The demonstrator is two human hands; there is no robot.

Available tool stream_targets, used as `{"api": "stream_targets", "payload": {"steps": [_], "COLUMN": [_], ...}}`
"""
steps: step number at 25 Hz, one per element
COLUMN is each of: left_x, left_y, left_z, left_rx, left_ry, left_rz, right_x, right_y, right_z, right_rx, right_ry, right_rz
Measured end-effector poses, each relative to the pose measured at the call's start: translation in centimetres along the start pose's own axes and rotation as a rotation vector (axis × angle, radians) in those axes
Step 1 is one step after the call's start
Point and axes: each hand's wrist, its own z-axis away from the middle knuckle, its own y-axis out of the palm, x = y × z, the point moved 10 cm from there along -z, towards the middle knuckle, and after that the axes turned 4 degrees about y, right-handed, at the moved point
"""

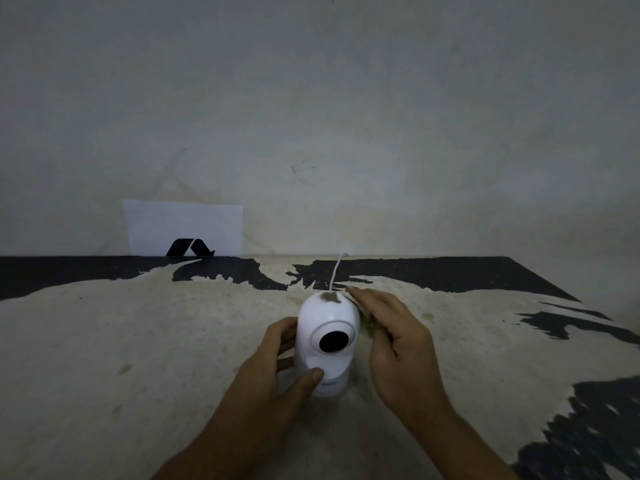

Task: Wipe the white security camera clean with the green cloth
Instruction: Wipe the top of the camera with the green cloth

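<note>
The white security camera (327, 344) stands upright on the worn table, its black lens facing me. A grey dirt smudge (330, 297) sits on its top. My left hand (277, 362) grips the camera's left side, thumb across the lower front. My right hand (388, 330) presses against the camera's right side, closed on the green cloth (370, 328), of which only a small bunched bit shows between palm and camera. A white cable (336, 270) runs from behind the camera toward the wall.
The table top (138, 341) is pale and worn with black patches along the back and right. A white sheet with a black logo (185, 228) leans against the grey wall at the back left.
</note>
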Motion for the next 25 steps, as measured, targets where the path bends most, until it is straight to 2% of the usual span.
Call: {"api": "stream_targets", "payload": {"steps": [8, 15, 19, 22, 25], "left_x": [0.1, -0.1, -0.1, -0.1, -0.1], "left_y": [0.0, 0.0, 0.0, 0.0, 0.0], "left_z": [0.0, 0.2, 0.2, 0.2, 0.1], "left_rx": [0.0, 0.002, 0.0, 0.0, -0.007], "left_ry": [0.007, 0.001, -0.001, -0.011, -0.006], "left_rz": [-0.024, 0.01, 0.014, 0.009, 0.0], "right_x": [1.1, 2.2, 2.4, 2.9, 2.2], "right_y": [-0.4, -0.7, -0.6, -0.3, -0.8], "right_z": [0.9, 1.3, 1.3, 1.4, 1.1], "right_rx": [-0.002, 0.041, 0.036, 0.052, 0.001], "right_ry": [-0.018, -0.177, -0.146, -0.174, -0.119], "right_rz": [0.017, 0.242, 0.17, 0.205, 0.213]}}
